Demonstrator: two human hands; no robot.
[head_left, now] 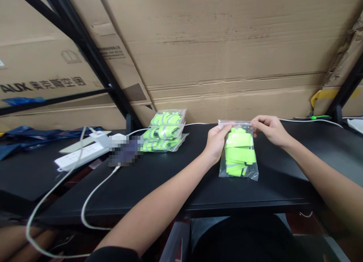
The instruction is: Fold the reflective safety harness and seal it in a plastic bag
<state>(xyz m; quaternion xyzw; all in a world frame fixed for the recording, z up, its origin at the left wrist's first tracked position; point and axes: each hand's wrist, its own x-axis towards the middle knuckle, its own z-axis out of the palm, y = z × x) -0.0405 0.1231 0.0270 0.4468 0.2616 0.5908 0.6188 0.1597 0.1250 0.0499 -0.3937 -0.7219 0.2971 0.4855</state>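
A clear zip bag (pixel 239 152) lies in front of me on the black table, with folded neon-yellow strips bearing grey reflective bands inside. My left hand (pixel 217 140) grips its upper left side, thumb across the plastic near the top. At the top right corner, my right hand (pixel 268 129) pinches the zip edge between thumb and fingers. The bag's mouth runs between both hands; whether its seal is closed I cannot tell. Left of my hands, several similar filled bags (pixel 166 131) lie overlapped in a pile.
A white power strip (pixel 83 156) with a plug and cables lies to the left, beside a blurred-out dark object (pixel 126 152). Cardboard sheets (pixel 227 46) stand behind the black table (pixel 170 179). A green-handled tool (pixel 319 117) rests at the back right. Black metal posts frame both sides.
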